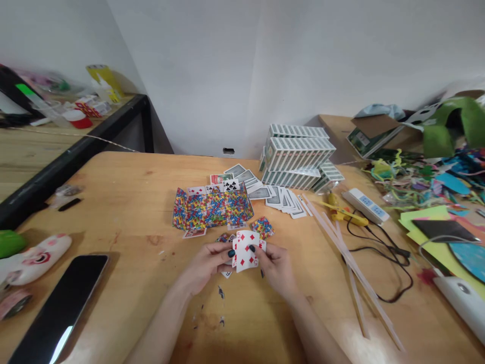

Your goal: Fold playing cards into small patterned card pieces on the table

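Observation:
Several playing cards are held upright between my two hands, with the five of diamonds facing me. My left hand pinches their left side, thumb in front. From the right, my right hand grips them with its thumb on the face of the front card. Behind them stands a folded wall of colourfully patterned cards, with playing cards showing above its top edge. A small patterned piece lies just beyond my right hand. Parts of other cards under my hands are mostly hidden.
Face-down cards are spread at the back, before stacked card boxes. To the right lie glue sticks, a yellow glue gun, a power strip and cables. A phone and a white toy lie left.

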The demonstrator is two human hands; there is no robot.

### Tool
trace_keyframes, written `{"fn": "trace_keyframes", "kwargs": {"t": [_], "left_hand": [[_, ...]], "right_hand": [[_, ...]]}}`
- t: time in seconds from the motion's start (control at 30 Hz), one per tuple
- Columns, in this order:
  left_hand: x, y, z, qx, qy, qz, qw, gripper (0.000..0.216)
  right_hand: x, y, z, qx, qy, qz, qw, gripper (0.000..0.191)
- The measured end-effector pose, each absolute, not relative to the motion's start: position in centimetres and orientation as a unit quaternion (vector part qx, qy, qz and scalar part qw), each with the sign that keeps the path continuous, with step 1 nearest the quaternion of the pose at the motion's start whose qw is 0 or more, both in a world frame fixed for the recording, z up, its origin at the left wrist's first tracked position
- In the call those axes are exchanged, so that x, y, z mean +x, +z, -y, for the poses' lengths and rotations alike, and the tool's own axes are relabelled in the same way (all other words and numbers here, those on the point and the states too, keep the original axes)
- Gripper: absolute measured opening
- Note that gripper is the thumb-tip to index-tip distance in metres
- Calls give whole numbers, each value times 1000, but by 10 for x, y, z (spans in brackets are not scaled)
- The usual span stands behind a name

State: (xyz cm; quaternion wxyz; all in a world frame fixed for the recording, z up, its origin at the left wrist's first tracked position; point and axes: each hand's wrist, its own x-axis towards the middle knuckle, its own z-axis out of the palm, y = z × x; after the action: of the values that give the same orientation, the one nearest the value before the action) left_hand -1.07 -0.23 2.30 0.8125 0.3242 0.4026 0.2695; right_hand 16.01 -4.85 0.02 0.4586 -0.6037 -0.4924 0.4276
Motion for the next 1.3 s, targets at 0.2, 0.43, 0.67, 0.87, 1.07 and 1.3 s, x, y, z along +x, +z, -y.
{"fn": "trace_keyframes", "kwargs": {"t": [0.2,0.43,0.67,0.87,1.07,1.3], "left_hand": [[-3,25,5,373,277,-441,768,37],[3,24,6,396,306,-467,729,24],[3,26,7,395,309,-493,711,14],[2,25,5,438,305,-511,674,16],[4,25,9,506,324,-549,580,19],[3,21,9,505,358,-539,572,18]], "right_hand": [[158,5,51,-619,294,570,453,44],[156,6,53,-621,256,587,453,42],[156,0,53,-611,390,515,457,38],[157,-6,49,-589,486,432,480,40],[153,-3,48,-569,515,418,486,39],[151,0,47,-559,530,420,480,39]]}}
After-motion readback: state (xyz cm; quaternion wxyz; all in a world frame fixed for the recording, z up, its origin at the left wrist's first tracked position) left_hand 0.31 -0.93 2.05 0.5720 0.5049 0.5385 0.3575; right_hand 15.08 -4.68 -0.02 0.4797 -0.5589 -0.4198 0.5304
